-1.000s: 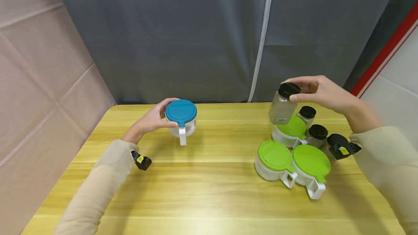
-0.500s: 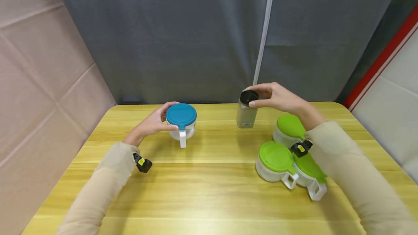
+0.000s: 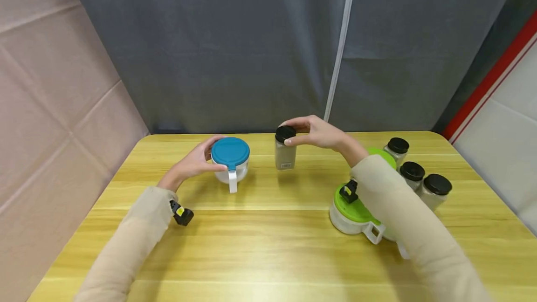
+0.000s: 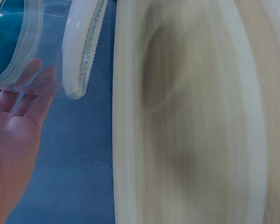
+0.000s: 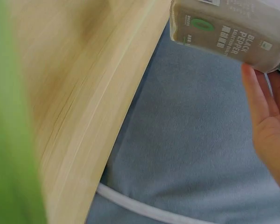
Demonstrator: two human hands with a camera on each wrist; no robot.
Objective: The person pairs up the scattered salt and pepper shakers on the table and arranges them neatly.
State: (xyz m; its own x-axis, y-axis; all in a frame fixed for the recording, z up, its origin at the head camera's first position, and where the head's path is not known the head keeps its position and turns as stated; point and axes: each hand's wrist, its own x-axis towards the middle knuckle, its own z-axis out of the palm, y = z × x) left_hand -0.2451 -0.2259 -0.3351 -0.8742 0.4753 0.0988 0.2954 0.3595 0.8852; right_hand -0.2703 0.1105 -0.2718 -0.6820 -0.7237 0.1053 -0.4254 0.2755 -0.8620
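At the left of the head view, my left hand grips a clear seasoning canister by its sides. It has a blue lid and a white handle towards me. The left wrist view shows its white base raised off the table, with a shadow apart from it. My right hand pinches a pepper bottle by its black cap, upright and right of the canister. The label in the right wrist view reads "Black Pepper". A dark blur under the bottle suggests it hangs above the wood.
Several green-lidded canisters, one in front, stand at the right, partly behind my right sleeve. Beside them are three black-capped bottles, one nearest the right edge. A grey curtain hangs behind the wooden table.
My right hand has carried the pepper bottle left and down from above the green-lidded canisters, towards the blue-lidded one. The left hand and its canister have sunk slightly.
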